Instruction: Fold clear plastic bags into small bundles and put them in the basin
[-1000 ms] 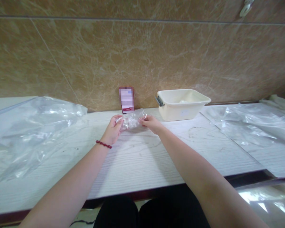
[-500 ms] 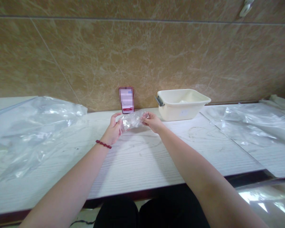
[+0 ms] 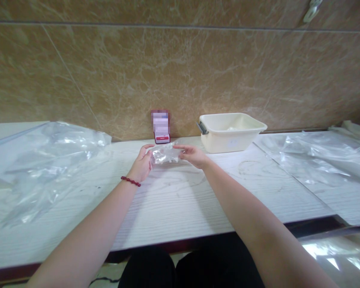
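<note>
Both my hands hold a small clear plastic bag (image 3: 165, 154) with something whitish inside, just above the white table (image 3: 174, 204). My left hand (image 3: 142, 164), with a red bead bracelet at the wrist, grips the bag's left end with curled fingers. My right hand (image 3: 193, 155) pinches the right end, thumb on top. The bag is crumpled between them.
A cream plastic tub (image 3: 229, 130) with a grey handle stands at the back right by the marble wall. A small red-edged phone (image 3: 161, 126) leans on the wall behind my hands. Large clear plastic sheets lie at the left (image 3: 48, 160) and right (image 3: 321, 158).
The bag has been lowered slightly and squeezed narrower between my hands. My right hand's fingers have shifted over its top. My arms have barely moved.
</note>
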{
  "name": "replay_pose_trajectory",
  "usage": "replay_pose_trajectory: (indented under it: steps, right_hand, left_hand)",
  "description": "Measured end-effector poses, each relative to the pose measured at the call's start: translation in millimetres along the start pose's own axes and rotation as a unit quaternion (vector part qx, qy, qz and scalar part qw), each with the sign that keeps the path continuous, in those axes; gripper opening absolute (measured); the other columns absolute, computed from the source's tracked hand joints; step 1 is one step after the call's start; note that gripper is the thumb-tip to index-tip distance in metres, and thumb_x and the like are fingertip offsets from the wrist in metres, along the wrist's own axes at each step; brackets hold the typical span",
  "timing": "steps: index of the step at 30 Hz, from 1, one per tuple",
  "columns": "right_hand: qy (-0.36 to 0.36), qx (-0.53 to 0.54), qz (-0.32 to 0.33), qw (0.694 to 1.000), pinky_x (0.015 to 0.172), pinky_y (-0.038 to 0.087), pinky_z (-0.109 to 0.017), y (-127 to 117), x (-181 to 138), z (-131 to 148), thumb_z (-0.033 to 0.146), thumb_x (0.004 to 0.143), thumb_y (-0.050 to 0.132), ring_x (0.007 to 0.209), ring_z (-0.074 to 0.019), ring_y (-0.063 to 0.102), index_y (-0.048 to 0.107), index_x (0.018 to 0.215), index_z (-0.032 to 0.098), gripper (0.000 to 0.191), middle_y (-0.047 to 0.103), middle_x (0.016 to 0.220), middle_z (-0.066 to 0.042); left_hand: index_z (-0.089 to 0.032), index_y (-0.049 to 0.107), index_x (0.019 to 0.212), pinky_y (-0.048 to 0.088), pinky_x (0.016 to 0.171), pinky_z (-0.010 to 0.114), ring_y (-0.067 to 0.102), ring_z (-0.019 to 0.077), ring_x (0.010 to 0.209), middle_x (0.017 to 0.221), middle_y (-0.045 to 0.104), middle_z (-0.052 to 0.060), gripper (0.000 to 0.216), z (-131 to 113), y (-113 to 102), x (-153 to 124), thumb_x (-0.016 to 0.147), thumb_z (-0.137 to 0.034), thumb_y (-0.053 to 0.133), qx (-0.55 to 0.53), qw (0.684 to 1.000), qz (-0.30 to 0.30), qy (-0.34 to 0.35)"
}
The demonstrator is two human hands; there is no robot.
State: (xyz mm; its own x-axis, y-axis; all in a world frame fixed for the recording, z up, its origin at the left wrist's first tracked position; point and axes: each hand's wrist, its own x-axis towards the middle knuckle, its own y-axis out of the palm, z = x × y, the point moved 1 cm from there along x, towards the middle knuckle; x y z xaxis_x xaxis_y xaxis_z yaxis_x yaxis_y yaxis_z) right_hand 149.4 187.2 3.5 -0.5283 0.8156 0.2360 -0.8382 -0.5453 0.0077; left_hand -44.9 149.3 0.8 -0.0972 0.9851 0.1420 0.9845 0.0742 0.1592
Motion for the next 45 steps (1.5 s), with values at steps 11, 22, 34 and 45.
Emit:
replay_pose_trajectory:
  steps: [11, 22, 34, 45]
  right_hand:
    - [0.066, 0.106, -0.129, 0.984, 0.051, 0.037, -0.017, -7.2, 6.4, -2.4, 0.041, 0.070, 0.051, 0.056, -0.0046, 0.045, 0.046, 0.105, 0.027, 0.038, 0.056, 0.082, 0.002]
    - [0.136, 0.051, -0.008, 0.989, 0.050, 0.040, -0.018, 0.3, 1.4, -6.4, 0.028, 0.055, 0.068, 0.055, -0.0062, 0.050, 0.052, 0.081, 0.015, 0.033, 0.053, 0.064, 0.003]
    - [0.212, -0.182, 0.009, 0.960, 0.039, 0.038, -0.016, -8.6, -2.9, -8.2, 0.030, 0.052, 0.071, 0.043, -0.0044, 0.045, 0.046, 0.101, 0.022, 0.055, 0.049, 0.057, 0.005]
    - [0.164, -0.039, 0.012, 0.986, 0.043, 0.044, -0.017, -3.9, -3.1, -5.5, 0.018, 0.055, 0.069, 0.049, -0.0057, 0.050, 0.046, 0.093, 0.019, 0.045, 0.052, 0.061, 0.005]
  left_hand:
    - [-0.024, 0.046, 0.096, 0.042, 0.049, 0.019, 0.055, 0.0086, 0.053, 0.071, 0.058, -0.002, 0.024, -3.3, 1.1, -2.6, 0.072, -0.022, 0.046, -0.048, 0.998, 0.035, -0.004]
    - [-0.016, 0.048, 0.083, 0.041, 0.050, 0.020, 0.054, 0.0098, 0.057, 0.066, 0.054, -0.001, 0.016, -0.2, 5.7, -3.8, 0.067, -0.017, 0.049, -0.037, 0.993, 0.074, -0.086]
    - [-0.018, 0.046, 0.098, 0.028, 0.037, 0.015, 0.043, 0.0042, 0.038, 0.060, 0.053, -0.003, 0.033, 14.0, -2.1, 1.1, 0.067, -0.018, 0.055, 0.157, 0.982, 0.025, -0.104]
    - [-0.021, 0.048, 0.101, 0.040, 0.049, 0.020, 0.052, 0.0094, 0.053, 0.065, 0.056, -0.002, 0.034, 6.2, -0.4, 0.5, 0.067, -0.024, 0.053, 0.082, 0.995, 0.041, -0.046]
